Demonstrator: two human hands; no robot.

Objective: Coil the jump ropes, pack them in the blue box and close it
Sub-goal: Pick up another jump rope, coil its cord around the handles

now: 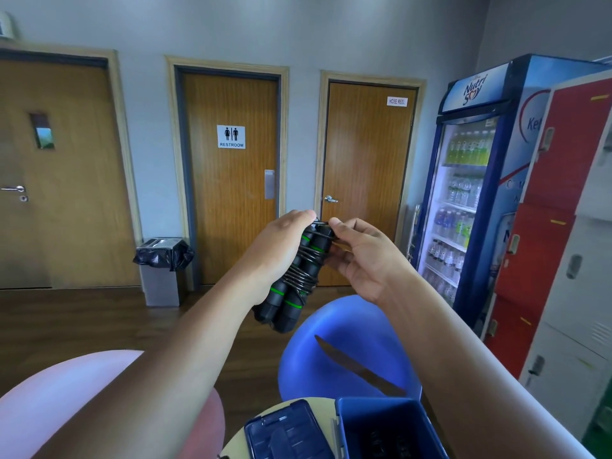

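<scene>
Indoors, round table (324, 409), blue box (381, 415), restroom door (231, 210)

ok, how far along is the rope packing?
Done: cord is mostly wound round the paired handles of the jump rope. In hand: left hand grips the bundle, right hand pinches the cord at its top end. Left: blue box sits open, lid lying beside it; contents too dark to tell. This rope needs packing, then the box closing.

Blue box (381, 413), lid (285, 432) on round table (321, 407)
</scene>
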